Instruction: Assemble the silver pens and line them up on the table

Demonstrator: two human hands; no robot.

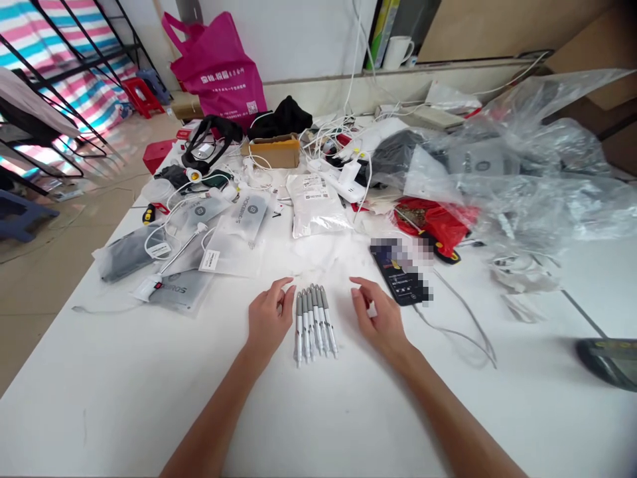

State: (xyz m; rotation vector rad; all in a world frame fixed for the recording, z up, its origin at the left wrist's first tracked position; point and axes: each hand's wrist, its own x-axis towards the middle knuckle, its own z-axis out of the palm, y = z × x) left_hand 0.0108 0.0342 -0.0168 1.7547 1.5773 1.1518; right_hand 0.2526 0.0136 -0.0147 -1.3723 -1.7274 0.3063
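Grey pens (315, 322) between open hands (269, 318)

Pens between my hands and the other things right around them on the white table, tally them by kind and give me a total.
Grey and white pens, lying side by side between the left hand and the right hand: 6
Black smartphone, flat beside the right hand: 1
Thin grey cable, running off from the phone: 1
Total: 8
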